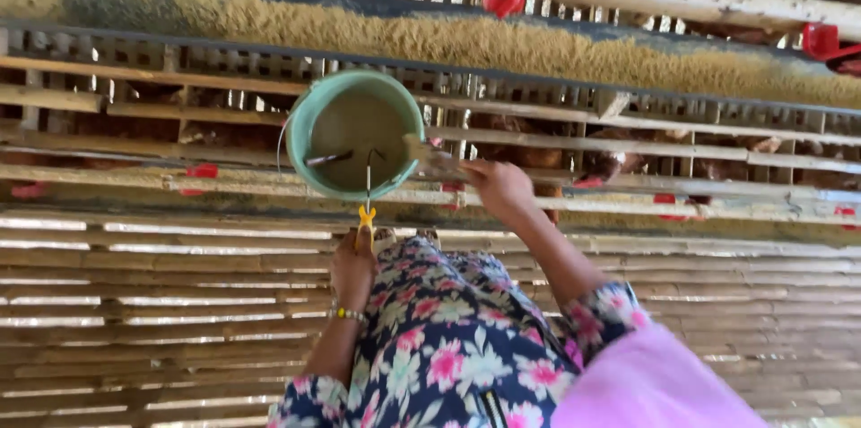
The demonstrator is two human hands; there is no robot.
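Overhead, feed trough (466, 38); hands closed on green bucket's (309, 118) handle (367, 213) and scoop (429, 155).

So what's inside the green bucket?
The bucket holds brownish-tan feed, with a dark stick-like thing lying on it. The right hand holds a scoop at its rim. What lies under the feed is covered.

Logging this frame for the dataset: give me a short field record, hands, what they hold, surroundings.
left hand: grips the yellow handle of the bucket's wire bail
right hand: holds a scoop at the bucket rim
bucket: green, round, holds pale feed
trough: long, filled with yellowish feed, runs above the bucket
floor: bamboo slats
cage: wooden slats, brown hens behind
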